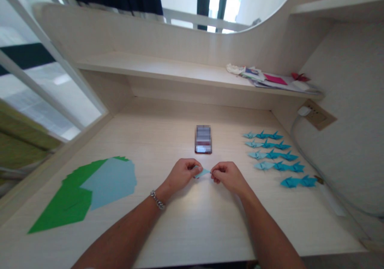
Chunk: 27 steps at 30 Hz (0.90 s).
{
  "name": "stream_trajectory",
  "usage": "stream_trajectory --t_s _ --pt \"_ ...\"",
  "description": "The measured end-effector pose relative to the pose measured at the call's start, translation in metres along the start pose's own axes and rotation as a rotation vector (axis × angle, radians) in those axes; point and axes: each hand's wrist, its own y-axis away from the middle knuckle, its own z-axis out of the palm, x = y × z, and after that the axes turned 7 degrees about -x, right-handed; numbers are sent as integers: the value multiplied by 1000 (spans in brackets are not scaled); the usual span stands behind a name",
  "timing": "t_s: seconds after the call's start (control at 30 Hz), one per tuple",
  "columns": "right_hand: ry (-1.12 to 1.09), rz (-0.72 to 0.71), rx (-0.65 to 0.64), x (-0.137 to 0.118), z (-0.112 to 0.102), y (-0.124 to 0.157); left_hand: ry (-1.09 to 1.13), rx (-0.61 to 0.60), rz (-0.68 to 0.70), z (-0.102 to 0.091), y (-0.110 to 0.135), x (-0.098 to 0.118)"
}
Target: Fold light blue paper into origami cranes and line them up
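Note:
Between my two hands is a small piece of folded light-blue paper [204,172], narrowing to a point on the right. My left hand [183,174] pinches its wider end between thumb and fingers; a chain bracelet is on that wrist. At the paper's right tip, my right hand [226,175] has its thumb and fingertips closed on it. The hands hold it just above the table, in front of a phone [203,140]. To the right stand folded paper cranes [273,154] in several rows, light blue on the left side and deeper blue on the others.
Fanned green paper sheets [60,209] and light-blue sheets [112,183] lie on the table's left. A shelf [168,71] runs along the back, with papers [270,79] at its right. A cable [312,161] hangs from a wall socket [319,115] on the right.

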Motion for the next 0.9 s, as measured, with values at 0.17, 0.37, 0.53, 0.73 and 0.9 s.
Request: stream_trajectory --t_s 0.17,0.37,0.53,0.73,0.9 --pt "-186 -50 83 -1 -2 -2 50 89 -23 -4 -3 -2" --pt "-149 -101 67 2 20 -8 31 -7 -1 9 -2 -4" --pt "56 -93 -11 2 16 -5 -195 -77 44 9 3 2" --pt "-57 -27 -73 -5 1 0 -174 -195 -36 2 5 8" --pt "-77 -7 0 1 -17 1 -148 -184 -69 -10 6 2"
